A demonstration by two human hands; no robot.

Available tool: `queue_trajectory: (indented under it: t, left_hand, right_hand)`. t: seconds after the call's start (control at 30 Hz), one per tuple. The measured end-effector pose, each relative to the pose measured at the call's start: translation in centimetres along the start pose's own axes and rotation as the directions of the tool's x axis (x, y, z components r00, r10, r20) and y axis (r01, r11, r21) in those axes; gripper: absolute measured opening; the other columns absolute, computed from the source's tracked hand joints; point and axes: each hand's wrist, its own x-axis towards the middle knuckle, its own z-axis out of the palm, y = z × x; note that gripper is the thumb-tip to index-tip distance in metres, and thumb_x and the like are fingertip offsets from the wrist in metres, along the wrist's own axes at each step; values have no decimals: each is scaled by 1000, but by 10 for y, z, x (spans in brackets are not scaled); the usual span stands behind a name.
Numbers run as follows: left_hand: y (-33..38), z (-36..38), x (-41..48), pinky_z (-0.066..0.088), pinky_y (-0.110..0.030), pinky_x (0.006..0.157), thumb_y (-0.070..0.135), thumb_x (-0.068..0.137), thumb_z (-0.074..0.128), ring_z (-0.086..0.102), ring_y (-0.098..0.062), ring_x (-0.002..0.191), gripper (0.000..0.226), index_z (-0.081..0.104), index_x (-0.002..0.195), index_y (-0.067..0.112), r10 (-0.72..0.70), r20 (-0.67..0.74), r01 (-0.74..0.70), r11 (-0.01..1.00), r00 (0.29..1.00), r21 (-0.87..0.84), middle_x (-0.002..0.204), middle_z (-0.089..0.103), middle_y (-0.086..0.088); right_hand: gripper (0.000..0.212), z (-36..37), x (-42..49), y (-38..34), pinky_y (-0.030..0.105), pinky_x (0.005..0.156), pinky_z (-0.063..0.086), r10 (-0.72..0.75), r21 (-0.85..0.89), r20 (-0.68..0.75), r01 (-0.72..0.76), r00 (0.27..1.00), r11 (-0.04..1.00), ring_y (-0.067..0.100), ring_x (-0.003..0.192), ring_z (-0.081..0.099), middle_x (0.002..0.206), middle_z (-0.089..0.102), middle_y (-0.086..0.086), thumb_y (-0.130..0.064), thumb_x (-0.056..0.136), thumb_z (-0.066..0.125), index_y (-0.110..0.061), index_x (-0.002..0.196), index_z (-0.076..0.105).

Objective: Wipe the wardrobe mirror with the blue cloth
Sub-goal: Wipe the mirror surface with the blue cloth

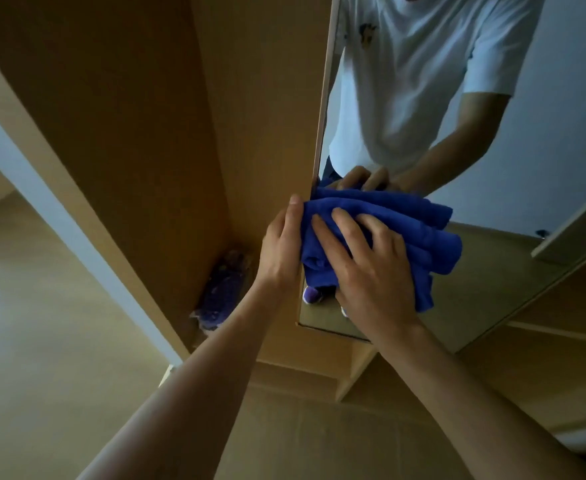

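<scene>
The blue cloth (419, 233) is bunched in folds against the wardrobe mirror (527, 161), close to the mirror's left edge. My right hand (364, 268) lies flat on the cloth with fingers spread, pressing it to the glass. My left hand (281, 244) touches the cloth's left side at the mirror's edge, thumb pointing up, fingers hidden behind the cloth. The mirror reflects the cloth, a hand and a person in a white T-shirt.
The wooden wardrobe panel (146, 133) stands left of the mirror. A purple slipper-like object (222, 289) lies at its foot. Light wood floor (42, 341) spreads to the left, and a wooden shelf edge (357, 372) sits below the mirror.
</scene>
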Motion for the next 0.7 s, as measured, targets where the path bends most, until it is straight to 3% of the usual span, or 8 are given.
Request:
queue_trajectory:
  t: [0.17,0.33,0.57,0.7]
  left_hand:
    - [-51,-5,1,54,-47,100,55,103,44,71,-23,107,45,70,112,19,-56,19,58,996,998,-75,111,75,-5]
    - [-93,-12,-2,52,-48,104,59,98,43,70,-18,111,49,71,116,22,-65,24,66,996,998,-52,115,75,-1]
    - [-143,-19,-6,52,-40,103,48,104,41,68,-14,112,38,71,112,28,-83,35,84,995,996,-54,116,74,1]
    - [-172,-24,-6,50,-41,106,44,107,39,67,-13,113,38,70,116,23,-103,32,104,994,994,-20,119,73,0]
  right_hand:
    - [54,36,-38,-14,45,98,40,19,36,31,-20,999,999,32,121,44,145,51,9,-22,94,62,-19,146,47]
    - [47,70,-74,-30,46,99,39,37,55,50,-40,998,998,32,121,44,146,50,8,-19,101,43,-20,147,46]
    - [46,107,-113,-42,45,102,39,46,70,51,-50,998,996,31,122,44,149,43,5,-17,106,33,-22,151,41]
    - [46,129,-136,-51,45,100,43,39,57,85,-44,996,997,30,121,44,147,50,6,-18,106,30,-21,150,43]
